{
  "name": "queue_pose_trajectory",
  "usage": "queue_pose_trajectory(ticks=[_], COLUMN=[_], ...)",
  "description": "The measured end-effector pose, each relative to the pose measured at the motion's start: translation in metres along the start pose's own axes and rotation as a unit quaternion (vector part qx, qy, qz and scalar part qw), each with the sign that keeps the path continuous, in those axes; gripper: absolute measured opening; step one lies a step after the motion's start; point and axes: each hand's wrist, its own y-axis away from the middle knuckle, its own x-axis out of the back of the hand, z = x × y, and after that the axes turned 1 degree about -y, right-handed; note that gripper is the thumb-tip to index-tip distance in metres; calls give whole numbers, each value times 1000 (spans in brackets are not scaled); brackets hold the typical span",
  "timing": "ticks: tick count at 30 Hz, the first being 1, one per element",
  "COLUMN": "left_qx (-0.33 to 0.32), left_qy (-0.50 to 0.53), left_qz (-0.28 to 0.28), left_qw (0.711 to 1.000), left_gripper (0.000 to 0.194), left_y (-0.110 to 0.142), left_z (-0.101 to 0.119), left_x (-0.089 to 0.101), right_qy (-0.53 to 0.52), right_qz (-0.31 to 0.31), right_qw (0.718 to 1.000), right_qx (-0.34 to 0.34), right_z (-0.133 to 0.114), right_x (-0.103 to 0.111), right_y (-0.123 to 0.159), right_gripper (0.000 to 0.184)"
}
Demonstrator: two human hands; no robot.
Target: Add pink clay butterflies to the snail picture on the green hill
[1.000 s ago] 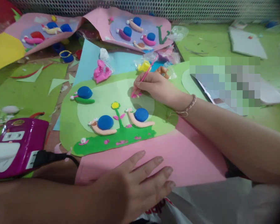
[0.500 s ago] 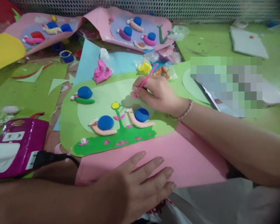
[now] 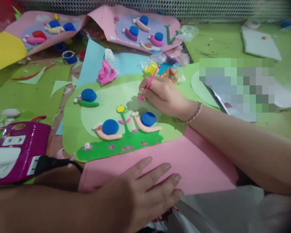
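My right hand (image 3: 163, 95) is closed round a thin pink modelling tool (image 3: 153, 77), its lower end by a small pink clay piece (image 3: 141, 97) on the pale green oval (image 3: 104, 92). Three clay snails with blue shells are on the green card: one with a green body (image 3: 88, 104) at upper left and two with peach bodies, a left one (image 3: 109, 136) and a right one (image 3: 145, 128). Between those two rises a yellow clay flower (image 3: 121, 109) from a green clay strip (image 3: 116, 147). My left hand (image 3: 147, 191), fingers spread, lies over the front edge of the pink paper (image 3: 199, 161).
Bags of pink clay (image 3: 106, 73), yellow clay (image 3: 151, 68) and brown clay (image 3: 169, 75) lie behind the card. A purple power strip (image 3: 36, 142) with a black plug (image 3: 48, 164) stands at left. Other snail pictures (image 3: 145, 32) lean at the back. A blurred-out device is at right.
The pink tool has tipped a little, its upper end lower and further left. My right hand has barely moved, and my left hand stays in place.
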Motion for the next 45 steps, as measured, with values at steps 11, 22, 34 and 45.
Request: queue_pose_trajectory(ticks=[11,22,34,45], left_qx=[0,4,5,1], left_qy=[0,-1,-5,-4], left_qz=[3,2,13,5], left_qw=[1000,1000,1000,1000], left_gripper=[42,42,42,43], left_y=[0,0,0,1], left_z=[-1,1,0,0], left_x=[2,0,1,0], right_qy=[23,129,37,59], right_qz=[-6,-26,7,-11], right_qw=[1000,990,999,997], right_qx=[16,51,23,41], right_z=[2,-9,-7,-6], right_x=[-3,-4,-4,-3], right_y=[0,2,0,0], right_gripper=[23,25,22,21])
